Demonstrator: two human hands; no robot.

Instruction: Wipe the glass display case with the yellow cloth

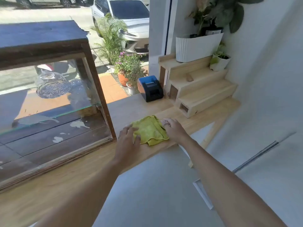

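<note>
1. Head view: yellow cloth lies crumpled near the counter front edge, just right of the glass display case, long axis running away from me.
2. My left hand and right hand, fingers spread, press its sides, probably to gather it.
</note>
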